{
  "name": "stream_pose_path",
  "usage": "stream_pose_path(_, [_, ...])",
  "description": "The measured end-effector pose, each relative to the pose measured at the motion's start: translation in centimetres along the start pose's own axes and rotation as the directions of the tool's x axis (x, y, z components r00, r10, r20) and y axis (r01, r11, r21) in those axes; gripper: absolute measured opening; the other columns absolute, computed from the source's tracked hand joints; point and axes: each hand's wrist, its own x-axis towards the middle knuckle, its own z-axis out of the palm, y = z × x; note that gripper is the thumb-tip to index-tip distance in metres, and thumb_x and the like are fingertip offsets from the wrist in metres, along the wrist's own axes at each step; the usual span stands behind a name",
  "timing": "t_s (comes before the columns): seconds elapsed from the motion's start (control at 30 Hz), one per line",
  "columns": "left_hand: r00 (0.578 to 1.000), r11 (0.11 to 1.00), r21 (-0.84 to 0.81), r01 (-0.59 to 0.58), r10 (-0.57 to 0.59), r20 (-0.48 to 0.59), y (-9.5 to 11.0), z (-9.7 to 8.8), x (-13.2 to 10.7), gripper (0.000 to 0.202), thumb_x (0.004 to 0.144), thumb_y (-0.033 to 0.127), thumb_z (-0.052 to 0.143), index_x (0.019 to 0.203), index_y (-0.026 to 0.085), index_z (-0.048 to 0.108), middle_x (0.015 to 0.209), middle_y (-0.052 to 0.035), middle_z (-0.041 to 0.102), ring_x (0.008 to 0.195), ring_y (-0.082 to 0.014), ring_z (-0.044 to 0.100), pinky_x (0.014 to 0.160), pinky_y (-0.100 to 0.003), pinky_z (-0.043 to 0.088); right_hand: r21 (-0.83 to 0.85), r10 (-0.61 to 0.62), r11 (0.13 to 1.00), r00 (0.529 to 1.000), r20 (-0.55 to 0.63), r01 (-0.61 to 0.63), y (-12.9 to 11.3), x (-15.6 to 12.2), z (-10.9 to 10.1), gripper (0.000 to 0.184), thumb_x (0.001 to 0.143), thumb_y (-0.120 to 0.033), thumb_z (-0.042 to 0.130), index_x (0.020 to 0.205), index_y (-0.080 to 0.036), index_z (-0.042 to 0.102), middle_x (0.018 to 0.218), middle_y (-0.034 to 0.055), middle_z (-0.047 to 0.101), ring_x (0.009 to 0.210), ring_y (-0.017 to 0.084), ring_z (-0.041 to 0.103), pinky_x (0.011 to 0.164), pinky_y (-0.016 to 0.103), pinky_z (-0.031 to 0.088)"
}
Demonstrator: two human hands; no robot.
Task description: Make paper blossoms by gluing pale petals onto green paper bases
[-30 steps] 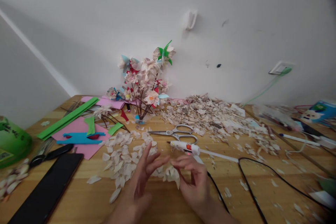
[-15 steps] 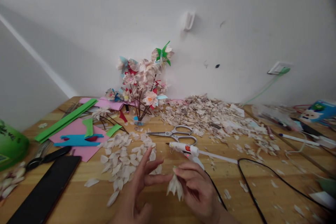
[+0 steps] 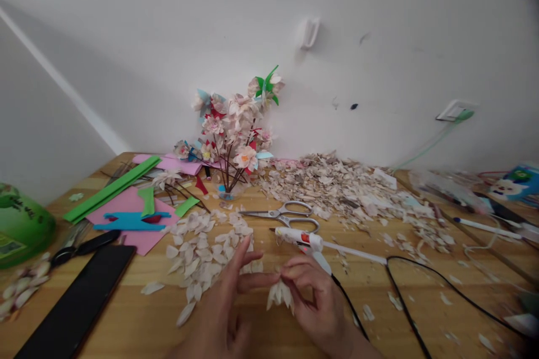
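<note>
Between the fingertips of my right hand (image 3: 318, 297) is a pinched small flower (image 3: 278, 295) of pale petals, held upside down with its petals pointing down. My left hand (image 3: 229, 297) has its fingers spread; one outstretched finger reaches the flower's upper end, at or against the right fingertips. A white glue gun (image 3: 300, 238) lies just beyond my right hand, its small red light showing. Behind it rest the metal scissors (image 3: 280, 213). Loose pale petal-shaped pieces (image 3: 206, 261) are spread beside and beyond my left hand.
A bunch of handmade flowers (image 3: 238, 134) stands near the wall. Pale scraps (image 3: 332, 182) are heaped at the back. At left are a black phone (image 3: 80, 303), green strips (image 3: 113, 188), pink paper (image 3: 145, 241) and a green container (image 3: 23, 224). The black cord (image 3: 446, 280) crosses at right.
The view has shifted slightly, so the table things sit a little farther right. The flower hangs slightly lower in the right fingertips, its petals turned more toward the view.
</note>
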Motion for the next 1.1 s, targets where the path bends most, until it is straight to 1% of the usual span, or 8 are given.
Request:
stream_pose_path(0.1, [0.995, 0.989, -0.142, 0.049, -0.061, -0.079, -0.2, -0.1, 0.4, 0.088, 0.066, 0.004, 0.044, 0.139, 0.031, 0.004, 0.125, -0.0054, 0.054, 0.129, -0.0245, 0.03, 0.104, -0.05, 0.017, 0.024, -0.002, 1.0, 0.998, -0.06, 0.004, 0.3, -0.2, 0.3, 0.037, 0.072, 0.004, 0.051, 0.09, -0.028, 0.043, 0.072, -0.0015, 0.066, 0.068, 0.018, 0.063, 0.063, 0.034, 0.053])
stream_pose_path(0.17, [0.965, 0.95, -0.308, 0.044, -0.119, -0.232, -0.7, -0.5, 1.1, 0.082, 0.067, 0.009, 0.047, 0.138, 0.032, 0.011, 0.132, -0.0065, 0.046, 0.126, -0.0251, 0.035, 0.102, -0.047, 0.025, 0.004, -0.01, 1.0, 0.998, -0.055, 0.01, 0.3, -0.2, 0.3, 0.034, 0.073, 0.003, 0.05, 0.088, -0.026, 0.043, 0.072, -0.0013, 0.065, 0.068, 0.017, 0.062, 0.064, 0.033, 0.052])
stream_pose_path(0.27, [0.831, 0.872, -0.488, 0.035, -0.296, -0.471, -1.7, -1.8, 2.4, 0.07, 0.063, 0.012, 0.055, 0.128, 0.028, 0.032, 0.126, -0.0083, 0.051, 0.123, -0.026, 0.039, 0.094, -0.042, 0.037, -0.134, 0.015, 0.991, 0.998, 0.065, -0.006, 0.1, 0.1, 0.2, 0.024, 0.074, -0.001, 0.049, 0.082, -0.024, 0.046, 0.071, 0.0004, 0.063, 0.067, 0.017, 0.061, 0.06, 0.03, 0.05])
stream_pose_path(0.37, [0.691, 0.853, -0.516, 0.076, -0.418, -0.59, -2.0, -3.4, 3.4, 0.048, 0.065, 0.017, 0.06, 0.111, 0.025, 0.047, 0.125, -0.0077, 0.05, 0.119, -0.025, 0.042, 0.09, -0.039, 0.04, -0.258, 0.134, 0.963, 0.965, 0.224, -0.074, -0.2, 0.1, 0.3, 0.019, 0.073, -0.004, 0.047, 0.079, -0.022, 0.05, 0.07, 0.0015, 0.061, 0.065, 0.017, 0.059, 0.057, 0.028, 0.047])
stream_pose_path(0.47, [0.627, 0.871, -0.478, 0.114, -0.436, -0.645, -1.7, -4.5, 4.0, 0.036, 0.066, 0.02, 0.063, 0.101, 0.024, 0.052, 0.119, -0.0052, 0.054, 0.112, -0.0216, 0.048, 0.091, -0.037, 0.038, -0.281, 0.26, 0.946, 0.893, 0.366, -0.161, -0.5, -0.4, 0.7, 0.02, 0.071, -0.003, 0.045, 0.08, -0.02, 0.051, 0.073, 0.0024, 0.062, 0.067, 0.017, 0.058, 0.06, 0.028, 0.046])
stream_pose_path(0.63, [0.599, 0.893, -0.431, 0.125, -0.415, -0.685, -1.5, -5.4, 4.1, 0.029, 0.066, 0.019, 0.063, 0.093, 0.024, 0.054, 0.111, -0.0022, 0.056, 0.105, -0.0196, 0.05, 0.085, -0.035, 0.04, -0.312, 0.394, 0.916, 0.708, 0.586, -0.252, -0.8, -1.1, 1.7, 0.026, 0.071, 0.0, 0.044, 0.086, -0.02, 0.054, 0.081, 0.0034, 0.064, 0.073, 0.018, 0.058, 0.067, 0.029, 0.047])
stream_pose_path(0.73, [0.614, 0.908, -0.4, 0.126, -0.388, -0.688, -1.9, -5.8, 4.1, 0.029, 0.065, 0.021, 0.064, 0.092, 0.023, 0.054, 0.107, -0.0022, 0.056, 0.1, -0.0186, 0.051, 0.08, -0.032, 0.041, -0.317, 0.425, 0.905, 0.647, 0.634, -0.284, -1.0, -1.3, 2.1, 0.027, 0.075, -0.002, 0.044, 0.092, -0.021, 0.056, 0.086, 0.0039, 0.065, 0.079, 0.019, 0.058, 0.071, 0.03, 0.047])
stream_pose_path(1.1, [0.61, 0.94, -0.315, 0.131, -0.327, -0.722, -2.7, -7.0, 4.1, 0.029, 0.064, 0.021, 0.063, 0.092, 0.021, 0.054, 0.103, -0.0028, 0.056, 0.096, -0.0176, 0.052, 0.075, -0.029, 0.042, -0.173, 0.356, 0.925, 0.611, 0.707, -0.339, -1.8, -0.3, 1.2, 0.047, 0.071, -0.006, 0.049, 0.114, -0.025, 0.052, 0.112, 0.0027, 0.061, 0.105, 0.019, 0.053, 0.092, 0.033, 0.041])
